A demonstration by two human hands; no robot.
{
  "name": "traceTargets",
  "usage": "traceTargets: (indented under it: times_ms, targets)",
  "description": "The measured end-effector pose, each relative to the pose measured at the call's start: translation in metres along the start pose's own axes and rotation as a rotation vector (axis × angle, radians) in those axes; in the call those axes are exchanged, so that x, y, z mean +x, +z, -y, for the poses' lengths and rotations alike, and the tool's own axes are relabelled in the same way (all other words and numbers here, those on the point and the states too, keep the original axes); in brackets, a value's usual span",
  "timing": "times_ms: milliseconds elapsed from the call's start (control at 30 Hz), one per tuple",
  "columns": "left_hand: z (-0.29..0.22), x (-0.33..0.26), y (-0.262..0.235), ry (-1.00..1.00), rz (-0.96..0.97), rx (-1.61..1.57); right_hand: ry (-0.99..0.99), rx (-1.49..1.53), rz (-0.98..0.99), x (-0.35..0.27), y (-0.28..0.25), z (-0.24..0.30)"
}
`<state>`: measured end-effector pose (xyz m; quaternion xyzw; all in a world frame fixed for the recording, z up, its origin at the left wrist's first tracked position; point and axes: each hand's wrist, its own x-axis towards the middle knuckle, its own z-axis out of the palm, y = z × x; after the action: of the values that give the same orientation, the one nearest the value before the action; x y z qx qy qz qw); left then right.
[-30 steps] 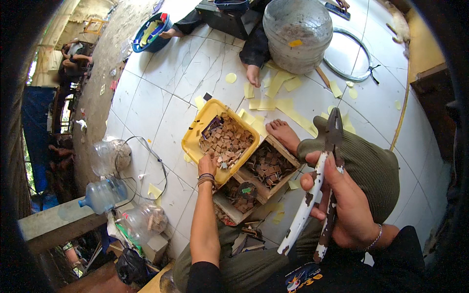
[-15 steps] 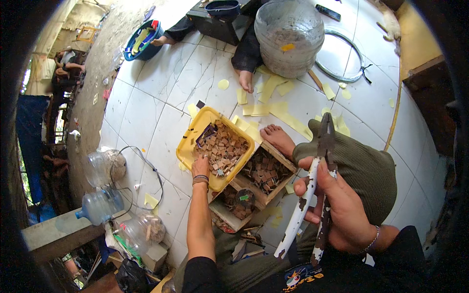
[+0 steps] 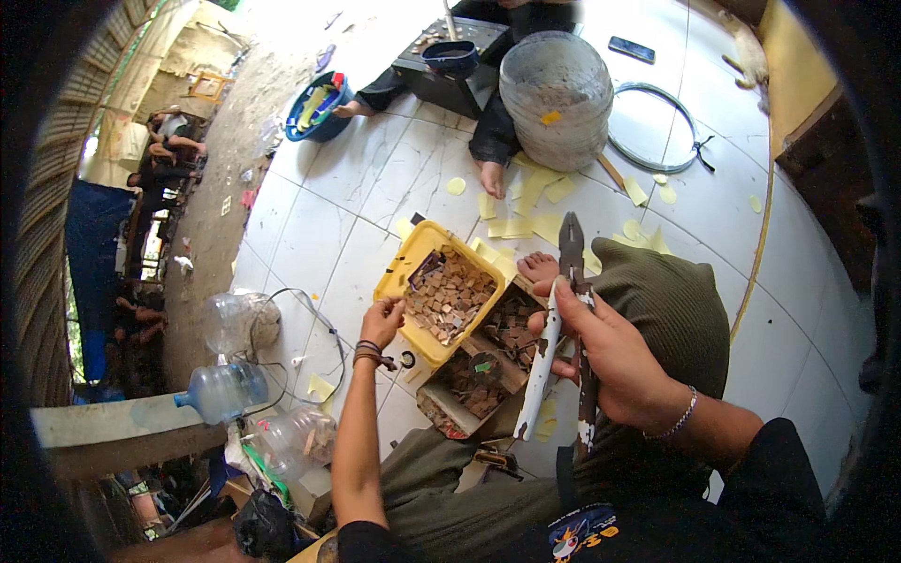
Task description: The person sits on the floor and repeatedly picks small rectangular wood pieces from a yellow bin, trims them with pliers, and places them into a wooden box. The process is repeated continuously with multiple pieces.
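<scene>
My right hand point(image 3: 610, 342) is closed around a pair of pliers point(image 3: 572, 246) with chipped white handles. The dark jaws point up, and the handles are spread apart. At the left rim of a yellow plastic tray point(image 3: 398, 255) is my left hand point(image 3: 382, 321), fingers pinched together; whatever they hold is too small to make out. Small brown square pieces point(image 3: 452, 293) fill much of the tray. Against its near side sits a wooden box point(image 3: 511, 373) with compartments of similar, darker pieces. A round dark container with a green patch point(image 3: 483, 364) rests among them.
Yellow paper scraps point(image 3: 511, 228) litter the white tiles. Across from me another person's foot point(image 3: 491, 178) is beside a big clear plastic container point(image 3: 557, 103). A wire coil point(image 3: 648, 89), phone point(image 3: 632, 49) and blue basin point(image 3: 319, 108) lie farther off. Large bottles point(image 3: 225, 387) and a cable are at left.
My left hand has come up out of the brown pieces to the tray's left rim, fingers now pinched. The view has shifted, and the pliers appear farther left, still in my right hand.
</scene>
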<state>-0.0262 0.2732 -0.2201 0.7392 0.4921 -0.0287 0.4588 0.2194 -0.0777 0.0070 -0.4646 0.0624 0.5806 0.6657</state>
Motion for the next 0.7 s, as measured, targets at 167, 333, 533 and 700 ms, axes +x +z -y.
traceTargets:
  times_ms: [167, 333, 533, 700]
  targets:
    - [-0.122, -0.103, -0.034, 0.183, 0.066, -0.389, -0.005, -0.182, 0.165, -0.001, -0.003, -0.013]
    - [-0.209, -0.225, -0.027, 0.352, 0.169, -0.493, -0.104, -0.483, 0.346, -0.001, -0.010, -0.026]
    - [-0.218, -0.283, 0.014, 0.299, -0.091, -0.692, -0.508, -0.970, 0.296, 0.007, -0.019, -0.046]
    - [-0.202, -0.283, 0.032, 0.339, -0.161, -0.773, -0.821, -1.248, 0.364, 0.006, -0.026, -0.046]
